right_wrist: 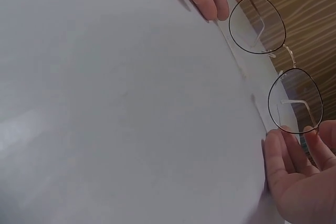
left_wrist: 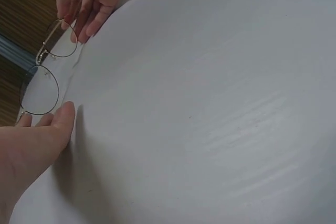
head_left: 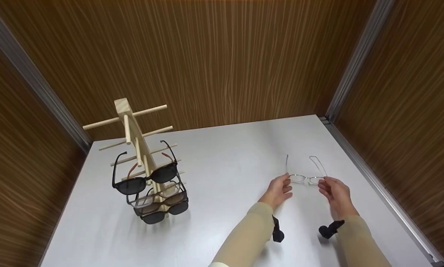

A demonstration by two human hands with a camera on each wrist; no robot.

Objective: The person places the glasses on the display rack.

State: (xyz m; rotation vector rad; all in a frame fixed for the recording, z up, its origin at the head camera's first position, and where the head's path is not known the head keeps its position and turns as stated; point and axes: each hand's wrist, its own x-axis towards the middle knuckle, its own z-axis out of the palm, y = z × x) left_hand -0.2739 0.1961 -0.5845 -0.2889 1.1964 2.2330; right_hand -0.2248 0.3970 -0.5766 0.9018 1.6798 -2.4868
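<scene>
A pair of thin wire-rimmed eyeglasses is held between both hands on the right part of the table, temples unfolded and pointing away. My left hand pinches the frame at its left hinge. At the right hinge my right hand pinches the other end. The right wrist view shows the round dark rims and clear lenses of the eyeglasses, with the right hand at the lower end. In the left wrist view the left hand grips the near end of the eyeglasses.
On the left stands a wooden display rack with pegs sticking out to its sides. Black sunglasses hang on it above several other pairs. Wood-grain panels enclose the white table at the back and sides.
</scene>
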